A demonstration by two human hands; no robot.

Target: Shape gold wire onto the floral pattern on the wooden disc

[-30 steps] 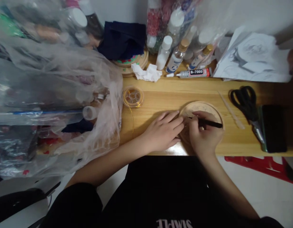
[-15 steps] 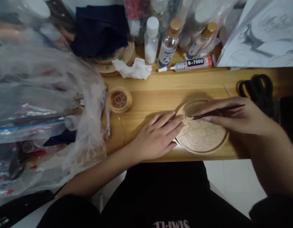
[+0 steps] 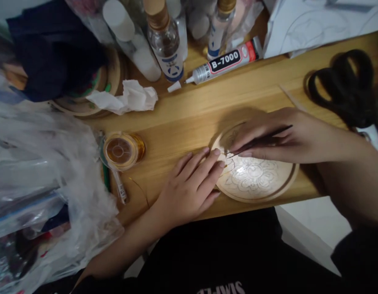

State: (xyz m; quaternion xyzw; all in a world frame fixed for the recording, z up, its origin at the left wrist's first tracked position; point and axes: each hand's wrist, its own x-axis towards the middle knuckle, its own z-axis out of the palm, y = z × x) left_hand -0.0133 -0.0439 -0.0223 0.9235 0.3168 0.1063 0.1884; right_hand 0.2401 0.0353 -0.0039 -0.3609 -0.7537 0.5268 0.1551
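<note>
Tube: on my feed I read "B-7000" along the silver, red-banded squeeze tube [image 3: 225, 61].
Shirt: upside-down pale letters on the black cloth shirt [image 3: 238, 245], cut by the frame; I make out "SIMPLE".
Disc: the pale round wooden disc [image 3: 253, 179], drawn with a flower, lies near the yellowish wooden counter's [image 3: 176, 122] front edge.
Right grip: my right hand [image 3: 302, 141], arched over the disc, pinches a slim dark pointed tool [image 3: 256, 142], tip slanting toward the left fingertips [image 3: 218, 152].
Left grip: my left hand [image 3: 192, 183] lies palm-down, unclenched, fingertips at the disc's left edge.
</note>
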